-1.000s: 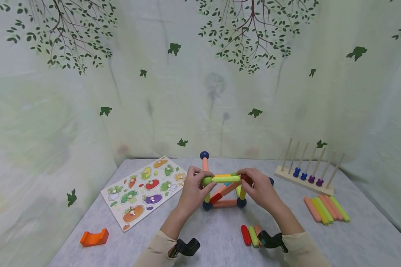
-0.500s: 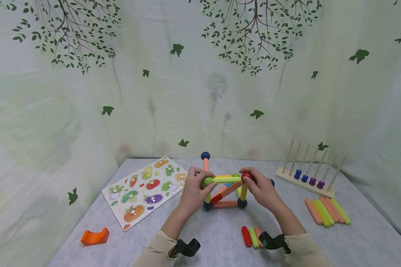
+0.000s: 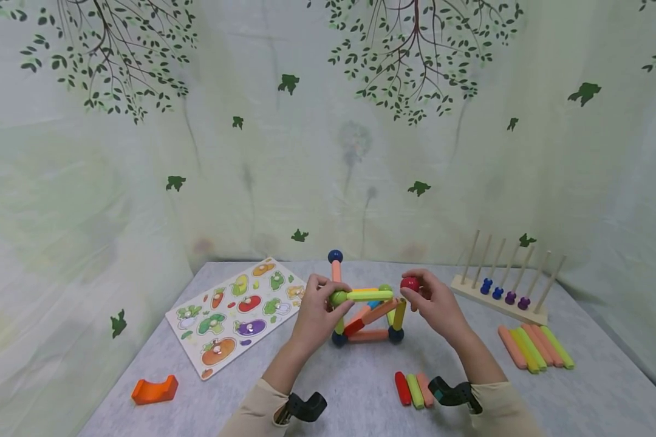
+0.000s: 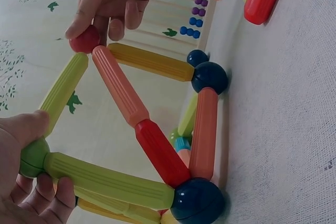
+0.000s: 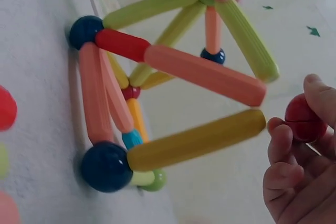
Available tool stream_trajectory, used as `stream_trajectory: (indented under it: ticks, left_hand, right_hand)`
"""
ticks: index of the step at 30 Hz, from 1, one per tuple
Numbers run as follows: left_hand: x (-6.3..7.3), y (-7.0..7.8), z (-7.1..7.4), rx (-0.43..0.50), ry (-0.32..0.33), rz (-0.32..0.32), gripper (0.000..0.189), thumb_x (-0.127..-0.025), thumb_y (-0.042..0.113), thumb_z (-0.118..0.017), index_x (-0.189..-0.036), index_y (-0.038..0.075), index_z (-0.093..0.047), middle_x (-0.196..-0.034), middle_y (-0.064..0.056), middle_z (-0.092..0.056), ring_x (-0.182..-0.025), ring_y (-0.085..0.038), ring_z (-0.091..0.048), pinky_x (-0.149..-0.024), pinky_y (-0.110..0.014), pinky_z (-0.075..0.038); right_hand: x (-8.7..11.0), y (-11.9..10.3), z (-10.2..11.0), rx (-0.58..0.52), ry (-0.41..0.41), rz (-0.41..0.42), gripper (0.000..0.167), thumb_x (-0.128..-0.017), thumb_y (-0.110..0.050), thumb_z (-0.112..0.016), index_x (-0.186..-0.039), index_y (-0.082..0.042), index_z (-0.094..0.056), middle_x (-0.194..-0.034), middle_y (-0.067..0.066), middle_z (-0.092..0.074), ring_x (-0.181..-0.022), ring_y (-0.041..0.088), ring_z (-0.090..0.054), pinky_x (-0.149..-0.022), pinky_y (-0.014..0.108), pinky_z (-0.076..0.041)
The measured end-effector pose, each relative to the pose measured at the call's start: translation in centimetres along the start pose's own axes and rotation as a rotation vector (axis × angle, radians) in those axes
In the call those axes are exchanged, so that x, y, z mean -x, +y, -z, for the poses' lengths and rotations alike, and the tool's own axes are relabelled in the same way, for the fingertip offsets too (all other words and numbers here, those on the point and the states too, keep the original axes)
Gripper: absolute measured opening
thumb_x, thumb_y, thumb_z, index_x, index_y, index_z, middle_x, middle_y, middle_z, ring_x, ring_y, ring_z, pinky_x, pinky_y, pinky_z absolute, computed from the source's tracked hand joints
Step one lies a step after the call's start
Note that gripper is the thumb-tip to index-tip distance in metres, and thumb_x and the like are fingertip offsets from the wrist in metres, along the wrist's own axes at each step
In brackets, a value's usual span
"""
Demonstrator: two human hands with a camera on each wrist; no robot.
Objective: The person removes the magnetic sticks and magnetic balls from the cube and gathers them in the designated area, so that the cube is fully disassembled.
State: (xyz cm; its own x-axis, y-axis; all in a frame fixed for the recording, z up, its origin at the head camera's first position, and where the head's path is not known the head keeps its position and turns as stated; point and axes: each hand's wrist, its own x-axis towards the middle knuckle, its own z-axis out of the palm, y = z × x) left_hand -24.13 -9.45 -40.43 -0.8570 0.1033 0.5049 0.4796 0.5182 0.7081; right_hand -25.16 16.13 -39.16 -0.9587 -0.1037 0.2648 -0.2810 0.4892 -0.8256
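My left hand (image 3: 316, 311) pinches a green ball (image 3: 337, 298) at the upper left corner of a frame built from coloured sticks and balls. From that ball a lime stick (image 3: 370, 295) reaches right to a free end. My right hand (image 3: 434, 306) holds a red ball (image 3: 410, 284) between thumb and fingers, just right of the frame. In the right wrist view, a gap separates this ball from the loose ends of the lime stick, a salmon stick (image 5: 205, 74) and a yellow stick (image 5: 197, 140). Dark blue balls (image 5: 106, 166) join the frame's lower corners on the table.
A vegetable puzzle board (image 3: 246, 315) lies to the left, with an orange curved block (image 3: 155, 389) nearer. Spare sticks (image 3: 534, 346) lie on the right, below a wooden peg stand (image 3: 500, 297) with beads. More sticks (image 3: 413, 389) lie in front of the frame.
My right hand has drawn the red ball away to the right from the frame's upper right corner, where it sat at the stick ends. My left hand stays on the green ball.
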Motion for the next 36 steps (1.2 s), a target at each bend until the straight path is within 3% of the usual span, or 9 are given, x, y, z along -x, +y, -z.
stream_trajectory:
  ticks: [6, 14, 19, 25, 32, 36]
  left_hand:
    - [0.0, 0.1, 0.1, -0.002, -0.003, 0.002, 0.018, -0.088, 0.020, -0.078, -0.104, 0.019, -0.072, -0.102, -0.004, -0.043, -0.081, -0.015, -0.049, -0.064, -0.019, -0.047]
    - [0.2, 0.0, 0.2, -0.006, -0.003, 0.014, 0.018, -0.087, 0.020, -0.078, -0.104, 0.019, -0.072, -0.101, -0.004, -0.043, -0.081, -0.014, -0.049, -0.064, -0.019, -0.046]
    - [0.2, 0.0, 0.3, -0.001, -0.007, 0.012, 0.018, -0.087, 0.020, -0.078, -0.104, 0.019, -0.072, -0.101, -0.004, -0.043, -0.082, -0.014, -0.049, -0.064, -0.019, -0.046]
    - [0.2, 0.0, 0.3, 0.004, -0.009, 0.007, 0.018, -0.087, 0.020, -0.078, -0.104, 0.020, -0.072, -0.101, -0.004, -0.043, -0.081, -0.014, -0.048, -0.064, -0.019, -0.046]
    - [0.2, 0.1, 0.4, 0.010, -0.011, 0.007, 0.018, -0.087, 0.020, -0.078, -0.104, 0.019, -0.072, -0.101, -0.004, -0.043, -0.081, -0.015, -0.048, -0.064, -0.019, -0.046]
    - [0.2, 0.1, 0.4, 0.012, -0.014, 0.013, 0.018, -0.088, 0.020, -0.078, -0.104, 0.019, -0.072, -0.102, -0.004, -0.043, -0.082, -0.015, -0.048, -0.065, -0.019, -0.046]
  right_hand:
    - [-0.4, 1.4, 2.0, 0.095, 0.061, -0.026, 0.042, -0.096, -0.037, -0.066, -0.131, -0.015, -0.058, -0.114, 0.015, -0.063, -0.083, 0.024, -0.059, -0.065, 0.026, -0.051]
    - [-0.7, 4.9, 4.2, 0.207, 0.119, -0.191, 0.052, -0.096, -0.046, -0.063, -0.137, -0.015, -0.055, -0.118, 0.017, -0.059, -0.101, 0.028, -0.052, -0.069, 0.025, -0.046]
    - [-0.6, 6.8, 4.8, 0.228, 0.103, -0.277, 0.050, -0.098, -0.039, -0.062, -0.139, -0.013, -0.053, -0.120, 0.021, -0.057, -0.098, 0.029, -0.052, -0.067, 0.025, -0.046]
    - [-0.5, 8.6, 5.2, 0.221, 0.037, -0.360, 0.049, -0.100, -0.029, -0.058, -0.144, -0.011, -0.046, -0.122, 0.026, -0.055, -0.083, 0.024, -0.059, -0.063, 0.027, -0.046]
    - [-0.6, 10.3, 5.2, 0.267, 0.035, -0.385, 0.049, -0.099, -0.025, -0.058, -0.141, -0.005, -0.046, -0.119, 0.029, -0.056, -0.076, 0.023, -0.058, -0.059, 0.028, -0.048]
    - [-0.7, 11.4, 5.0, 0.327, 0.056, -0.363, 0.048, -0.095, -0.026, -0.062, -0.136, -0.002, -0.051, -0.113, 0.026, -0.060, -0.084, 0.028, -0.058, -0.063, 0.030, -0.046]
